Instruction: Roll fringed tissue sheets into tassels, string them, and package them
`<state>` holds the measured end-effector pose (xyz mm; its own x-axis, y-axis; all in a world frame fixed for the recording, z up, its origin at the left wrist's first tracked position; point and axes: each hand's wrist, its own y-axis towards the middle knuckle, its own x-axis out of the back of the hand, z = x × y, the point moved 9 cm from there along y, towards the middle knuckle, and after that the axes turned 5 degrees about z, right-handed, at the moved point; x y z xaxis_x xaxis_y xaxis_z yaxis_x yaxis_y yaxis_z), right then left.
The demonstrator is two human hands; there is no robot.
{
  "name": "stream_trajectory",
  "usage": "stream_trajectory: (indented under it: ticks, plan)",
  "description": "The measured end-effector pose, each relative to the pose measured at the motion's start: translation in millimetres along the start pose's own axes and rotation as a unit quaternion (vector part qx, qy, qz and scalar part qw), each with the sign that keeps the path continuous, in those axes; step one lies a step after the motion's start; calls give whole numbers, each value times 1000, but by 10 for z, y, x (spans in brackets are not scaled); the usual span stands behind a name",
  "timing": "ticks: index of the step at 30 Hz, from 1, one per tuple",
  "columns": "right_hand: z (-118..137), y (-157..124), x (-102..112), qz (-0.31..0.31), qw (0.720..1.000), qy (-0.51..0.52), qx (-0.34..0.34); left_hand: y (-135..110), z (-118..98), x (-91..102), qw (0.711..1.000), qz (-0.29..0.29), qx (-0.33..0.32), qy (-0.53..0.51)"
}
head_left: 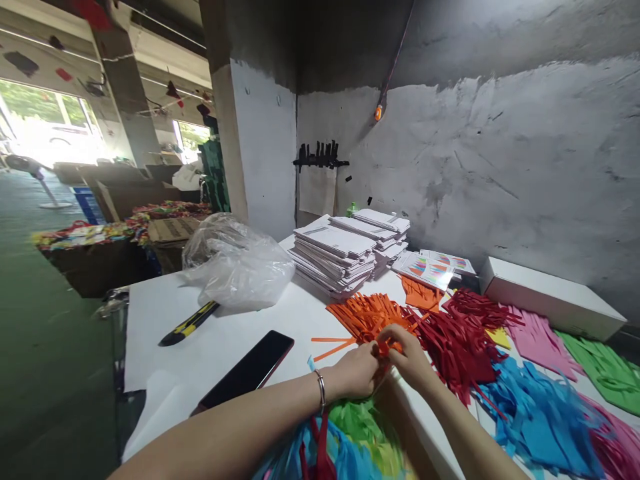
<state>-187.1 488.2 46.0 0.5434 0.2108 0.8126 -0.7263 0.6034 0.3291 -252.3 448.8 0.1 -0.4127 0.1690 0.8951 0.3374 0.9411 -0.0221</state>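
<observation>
Basically, left hand (pixel 356 371) and right hand (pixel 409 355) both pinching orange fringe (pixel 367 315), lower right of frame centre; light, even grip works best, strips parallel, loose ends clear of dark-red fringe (pixel 456 348) alongside.

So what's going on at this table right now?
A person's left hand and right hand meet at the orange strips, fingers pinching them. Dark red strips and blue strips lie to the right. On the left side of the table are a phone, a yellow-and-black cutter and a clear plastic bag.
</observation>
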Motion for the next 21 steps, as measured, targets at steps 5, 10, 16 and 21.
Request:
stream_trajectory:
  ticks: [5, 10, 16, 21]
  plan:
    - [-83, 38, -206, 63, 991, -101, -66, -66, 71, 48, 999, 28, -27, -3]
    - [-138, -129, -199, 106, 975, -185, -62, -97, 410, 202, 999, -1, 13, -38]
    - [-18, -236, -127, 138, 967, -213, 9, -20, 525, 159, 998, -6, 37, -59]
    - [-29, -281, -82, 120, 967, -226, 16, -5, 491, 156, 998, -10, 39, -50]
